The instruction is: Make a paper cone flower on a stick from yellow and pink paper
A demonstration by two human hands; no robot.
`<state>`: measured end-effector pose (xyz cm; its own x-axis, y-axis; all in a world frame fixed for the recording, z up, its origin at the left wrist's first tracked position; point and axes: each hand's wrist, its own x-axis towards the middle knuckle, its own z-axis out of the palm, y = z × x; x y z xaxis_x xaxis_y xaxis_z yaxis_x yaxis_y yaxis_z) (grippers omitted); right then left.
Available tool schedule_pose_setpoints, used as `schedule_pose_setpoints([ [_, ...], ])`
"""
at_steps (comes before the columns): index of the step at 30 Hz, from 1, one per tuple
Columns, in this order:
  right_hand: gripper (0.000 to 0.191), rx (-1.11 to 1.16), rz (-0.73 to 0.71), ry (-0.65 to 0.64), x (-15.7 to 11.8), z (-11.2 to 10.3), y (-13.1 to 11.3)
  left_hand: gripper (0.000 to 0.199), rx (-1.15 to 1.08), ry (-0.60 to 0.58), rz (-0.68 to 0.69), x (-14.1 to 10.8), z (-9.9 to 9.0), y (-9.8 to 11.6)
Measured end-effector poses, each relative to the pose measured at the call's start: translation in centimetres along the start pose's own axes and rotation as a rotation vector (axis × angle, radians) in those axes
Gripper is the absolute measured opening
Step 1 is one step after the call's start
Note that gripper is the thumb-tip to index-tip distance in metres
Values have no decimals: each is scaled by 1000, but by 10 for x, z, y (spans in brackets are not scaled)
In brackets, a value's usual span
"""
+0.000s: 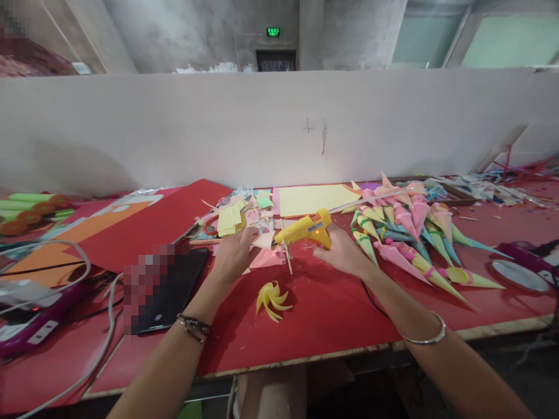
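My right hand (343, 250) is wrapped round the handle of a yellow glue gun (305, 229), whose nozzle points left. A clear glue stick (349, 203) sticks out of its back end. My left hand (236, 253) pinches a small pale pink paper piece (264, 240), and the nozzle tip is at this piece. Below the hands, a yellow pinwheel-like paper flower (273, 301) lies on the red tabletop (305, 337). Behind the gun, near my left fingers, sits a stack of small yellow paper squares (231, 218).
Many paper cones (406, 221) are piled at the right, near a round dish (519, 276). A black tablet (174, 291) lies left of my left wrist. Large red paper (144, 227), cables (111, 314) and a purple power strip (39, 326) occupy the left. A white partition (196, 128) stands behind.
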<state>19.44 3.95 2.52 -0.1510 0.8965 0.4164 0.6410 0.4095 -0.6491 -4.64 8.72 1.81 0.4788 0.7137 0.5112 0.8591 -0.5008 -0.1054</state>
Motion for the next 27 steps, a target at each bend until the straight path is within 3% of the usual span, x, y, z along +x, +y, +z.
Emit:
schedule_pose_setpoints([
  [10, 24, -63, -5, -19, 3, -2, 5, 19, 29, 14, -122, 0, -3, 1],
  [27, 28, -179, 26, 8, 4, -5, 6, 16, 35, 106, -84, -1, -3, 0],
])
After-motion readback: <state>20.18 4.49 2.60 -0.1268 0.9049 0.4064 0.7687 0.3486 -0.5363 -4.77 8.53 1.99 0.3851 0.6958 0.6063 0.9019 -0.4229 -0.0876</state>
